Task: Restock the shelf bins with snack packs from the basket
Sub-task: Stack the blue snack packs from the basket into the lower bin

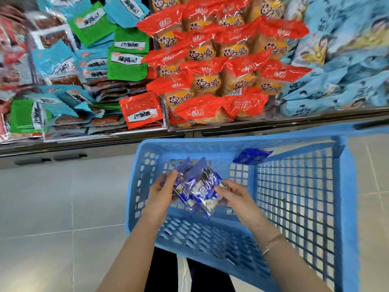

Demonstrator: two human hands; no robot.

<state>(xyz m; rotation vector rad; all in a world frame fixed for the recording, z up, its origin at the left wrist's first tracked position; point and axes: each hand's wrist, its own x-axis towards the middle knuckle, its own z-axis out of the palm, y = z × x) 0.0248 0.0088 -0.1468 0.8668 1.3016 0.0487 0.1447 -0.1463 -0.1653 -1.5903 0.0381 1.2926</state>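
- A bunch of dark blue and white plastic snack packs (200,188) is held between both hands, inside the light blue plastic lattice basket (345,207).
- The left hand (163,193) curls its fingers (171,178) on the bunch's left edge; the right hand (237,197) pinches the right edge.
- A single dark blue pack (252,155) lies by the basket's far wall (apart from the bunch).
- The shelf bins (231,125) beyond hold red and orange packs (210,70).

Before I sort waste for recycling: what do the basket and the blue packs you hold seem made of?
Basket: likely rigid moulded plastic, matt light blue, with latticed walls. Blue packs: seemingly thin glossy plastic film; it crinkles, glints, and shows pale contents.
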